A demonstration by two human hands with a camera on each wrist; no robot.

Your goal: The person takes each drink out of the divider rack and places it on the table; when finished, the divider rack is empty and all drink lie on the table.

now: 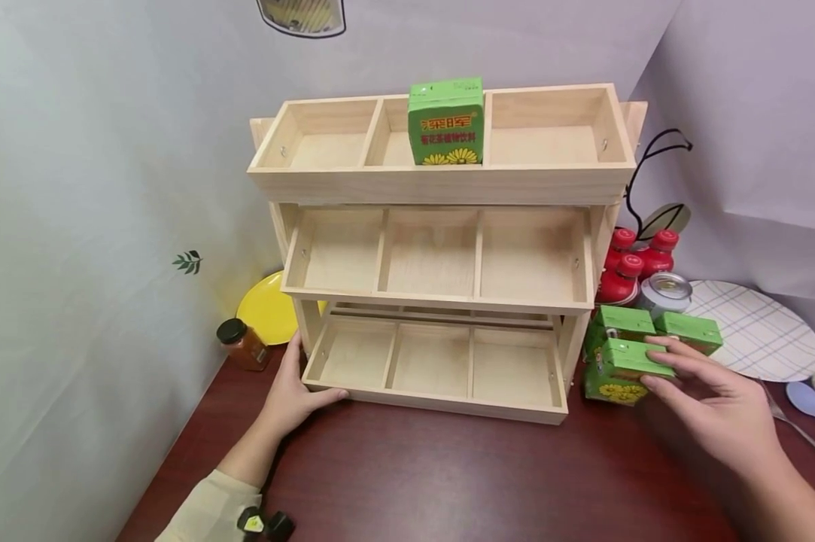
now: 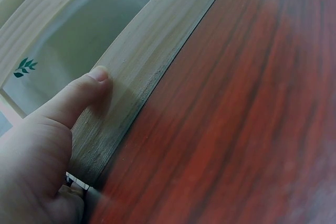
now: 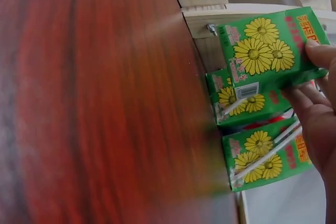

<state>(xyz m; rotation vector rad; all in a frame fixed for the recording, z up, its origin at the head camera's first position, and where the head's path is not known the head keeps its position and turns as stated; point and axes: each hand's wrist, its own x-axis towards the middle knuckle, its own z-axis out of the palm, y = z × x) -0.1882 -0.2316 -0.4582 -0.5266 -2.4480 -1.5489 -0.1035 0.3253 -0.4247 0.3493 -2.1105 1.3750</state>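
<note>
A three-tier wooden display rack [image 1: 441, 184] stands on the table, each tier split into three compartments. At its lower left corner my left hand [image 1: 296, 391] grips the bottom tier, thumb pressed on the front board [image 2: 142, 66]. To the right of the rack, my right hand [image 1: 722, 399] pinches a green drink carton [image 3: 265, 51] with yellow flowers between thumb and fingers. Whether this carton touches the table is unclear. Two similar cartons [image 1: 688, 331] [image 3: 270, 153] stand behind it. Another green carton [image 1: 445, 124] sits upright in the top tier's middle compartment.
Red-capped bottles [image 1: 619, 282] and a silver can [image 1: 666, 292] stand behind the cartons. Farther right lie a checked plate [image 1: 759, 331], a blue spoon [image 1: 805, 399] and a fork [image 1: 796, 425]. On the left are a yellow plate [image 1: 268, 309] and a black-lidded jar [image 1: 243, 345].
</note>
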